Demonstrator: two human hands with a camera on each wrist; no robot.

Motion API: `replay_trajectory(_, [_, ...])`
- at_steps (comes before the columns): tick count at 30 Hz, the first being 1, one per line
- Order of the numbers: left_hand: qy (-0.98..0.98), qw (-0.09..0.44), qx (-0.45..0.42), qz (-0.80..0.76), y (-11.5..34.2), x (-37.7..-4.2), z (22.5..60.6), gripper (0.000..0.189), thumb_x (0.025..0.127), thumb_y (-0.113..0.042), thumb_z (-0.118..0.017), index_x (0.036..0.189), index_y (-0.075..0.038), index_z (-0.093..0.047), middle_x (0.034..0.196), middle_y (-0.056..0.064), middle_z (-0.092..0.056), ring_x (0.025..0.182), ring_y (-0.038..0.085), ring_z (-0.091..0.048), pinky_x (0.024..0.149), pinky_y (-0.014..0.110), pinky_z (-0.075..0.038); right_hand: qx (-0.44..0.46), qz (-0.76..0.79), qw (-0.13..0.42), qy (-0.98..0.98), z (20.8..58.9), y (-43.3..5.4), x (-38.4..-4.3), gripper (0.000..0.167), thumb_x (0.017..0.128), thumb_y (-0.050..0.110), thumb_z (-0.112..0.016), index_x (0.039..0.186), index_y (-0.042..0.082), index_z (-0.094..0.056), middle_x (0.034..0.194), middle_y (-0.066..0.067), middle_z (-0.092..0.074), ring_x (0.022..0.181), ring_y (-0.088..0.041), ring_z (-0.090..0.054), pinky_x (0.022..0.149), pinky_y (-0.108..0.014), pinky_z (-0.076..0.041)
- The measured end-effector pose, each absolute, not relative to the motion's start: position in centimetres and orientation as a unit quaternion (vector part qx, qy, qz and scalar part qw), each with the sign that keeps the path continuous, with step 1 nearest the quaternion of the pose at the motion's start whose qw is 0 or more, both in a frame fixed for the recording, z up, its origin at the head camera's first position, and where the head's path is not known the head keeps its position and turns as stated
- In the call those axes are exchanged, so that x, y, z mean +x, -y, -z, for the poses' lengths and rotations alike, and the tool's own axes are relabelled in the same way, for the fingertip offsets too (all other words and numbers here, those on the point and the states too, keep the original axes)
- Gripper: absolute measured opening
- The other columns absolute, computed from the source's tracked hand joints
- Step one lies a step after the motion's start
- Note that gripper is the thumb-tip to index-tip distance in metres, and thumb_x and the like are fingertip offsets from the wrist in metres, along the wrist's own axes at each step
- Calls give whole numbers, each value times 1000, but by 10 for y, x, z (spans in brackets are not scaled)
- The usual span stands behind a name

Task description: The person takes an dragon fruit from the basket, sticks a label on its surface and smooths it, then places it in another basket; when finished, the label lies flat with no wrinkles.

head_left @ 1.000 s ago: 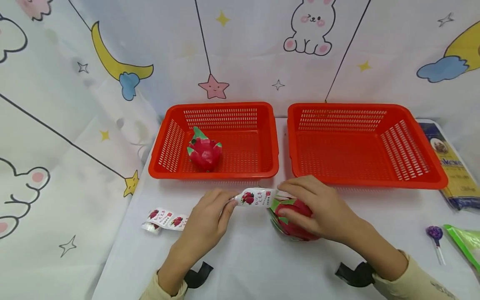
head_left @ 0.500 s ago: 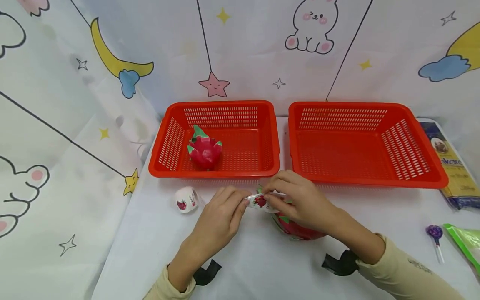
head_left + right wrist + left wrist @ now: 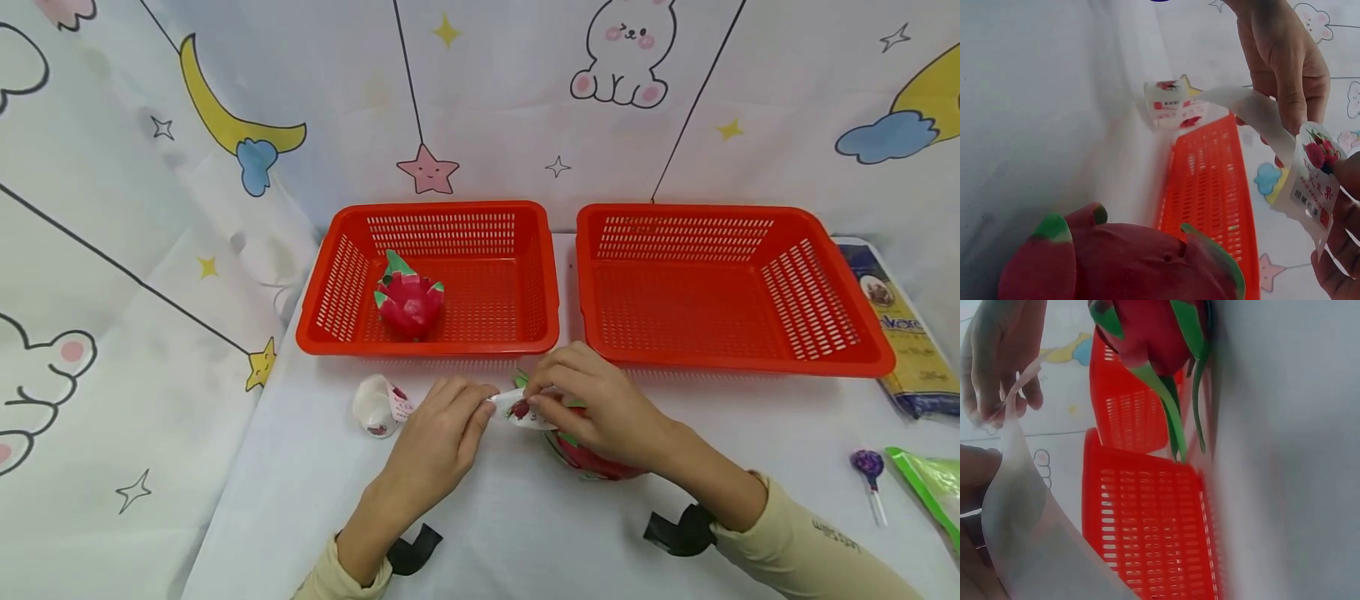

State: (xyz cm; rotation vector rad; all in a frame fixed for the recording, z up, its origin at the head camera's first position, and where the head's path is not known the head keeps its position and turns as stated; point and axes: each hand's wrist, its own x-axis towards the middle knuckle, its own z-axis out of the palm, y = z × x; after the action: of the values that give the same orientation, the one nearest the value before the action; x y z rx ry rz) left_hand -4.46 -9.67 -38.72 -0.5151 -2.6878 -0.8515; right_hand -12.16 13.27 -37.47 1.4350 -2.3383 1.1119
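Observation:
A strip of white stickers printed with red fruit (image 3: 519, 410) is pinched between thumb and fingers of my left hand (image 3: 431, 437). My right hand (image 3: 603, 408) pinches the strip's free end; the right wrist view shows that sticker (image 3: 1315, 181) bent, with its print facing out. Under the right hand lies a red dragon fruit (image 3: 600, 462) with green-tipped scales, partly hidden by that hand. The strip's coiled remainder (image 3: 373, 407) rests on the table left of my left hand. In the left wrist view, the strip's plain back (image 3: 1035, 531) sags and twists between the hands.
Behind the hands stand two red baskets; the left basket (image 3: 517, 342) contains another dragon fruit (image 3: 410, 307). The right basket (image 3: 738, 362) stands beside a yellow and blue package (image 3: 911, 342). A lollipop (image 3: 870, 471) and a green packet (image 3: 930, 487) lie at the right.
My right hand has lifted off the dragon fruit and come closer to the left hand. The stretched sticker now bends and turns. The loose strip at left has drawn into a coil and shifted right.

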Motion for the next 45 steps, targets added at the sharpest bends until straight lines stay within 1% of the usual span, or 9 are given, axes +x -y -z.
replay_trajectory(7, [938,118,-153,287,102,-43,395,15,97,-17,-69,111,-13,-73,100,-3,-67,89,12,-55,75,24,-53,484,-396,68,778,378,-132,-120,22,86,7,-79,103,17,-71,100,8,-71,96,-8,-54,73,-25,-57])
replay_trajectory(13, [952,102,-133,255,110,-40,407,14,97,-18,-70,110,-13,-74,96,-3,-67,87,14,-57,76,28,-53,466,-392,44,792,378,-134,-118,19,87,9,-79,101,20,-71,99,13,-72,98,-4,-53,76,-19,-52])
replay_trajectory(17, [964,84,-122,221,118,-34,417,14,95,-16,-72,107,-10,-74,96,-1,-68,88,19,-61,78,32,-54,458,-398,32,794,379,-137,-118,23,85,6,-80,102,20,-71,99,12,-71,98,-4,-55,75,-21,-54])
replay_trajectory(26, [974,-54,-118,188,127,-23,425,19,90,-16,-75,108,-8,-74,100,5,-69,92,24,-62,76,41,-53,403,-401,1,823,380,-159,-116,24,88,5,-76,105,21,-70,101,12,-69,95,-2,-62,74,-22,-57])
replay_trajectory(30, [963,-94,-143,208,124,-29,413,28,90,-19,-77,116,-9,-73,110,5,-68,103,25,-59,86,43,-52,397,-397,6,828,380,-166,-116,25,88,5,-77,106,21,-70,100,13,-70,93,-1,-62,76,-23,-57])
replay_trajectory(34, [951,-96,-181,231,119,-40,385,37,91,-27,-77,125,-13,-70,119,3,-68,113,24,-58,96,44,-52,398,-401,12,825,378,-170,-116,26,87,6,-77,107,21,-71,99,14,-70,92,0,-61,73,-20,-55])
replay_trajectory(37, [936,-62,-189,290,110,-50,365,41,94,-33,-73,132,-18,-66,121,-2,-68,115,19,-60,96,42,-54,396,-404,13,824,376,-172,-115,27,87,6,-78,109,21,-71,100,14,-70,92,0,-61,72,-19,-55])
replay_trajectory(41, [894,-10,-196,403,87,-61,359,37,96,-33,-70,129,-18,-64,113,-6,-69,102,10,-64,88,31,-58,389,-404,16,828,375,-174,-112,28,87,6,-78,109,21,-71,100,14,-70,90,0,-60,71,-20,-55])
replay_trajectory(45, [867,6,-221,446,63,-69,363,23,96,-25,-72,114,-13,-69,98,-4,-71,83,4,-62,75,21,-57,384,-403,19,830,374,-176,-108,28,86,7,-79,110,21,-71,99,15,-70,89,1,-61,72,-20,-56])
